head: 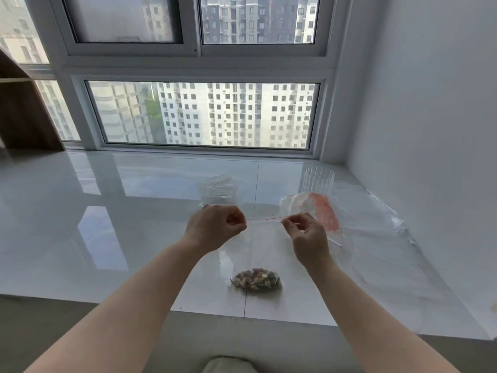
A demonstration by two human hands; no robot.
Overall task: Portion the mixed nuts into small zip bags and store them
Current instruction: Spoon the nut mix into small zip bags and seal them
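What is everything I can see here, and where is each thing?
zip bag: one, clear with a red seal line, held up over the sill, top edge stretched between both hands
mixed nuts: one small heap, brown, in the bag's bottom
empty bags: a small stack, clear, behind the left hand
glass: one, clear ribbed, far right
large bag: one, clear, crumpled, right
window sill: white, glossy
left hand: pinches the seal
right hand: pinches the seal
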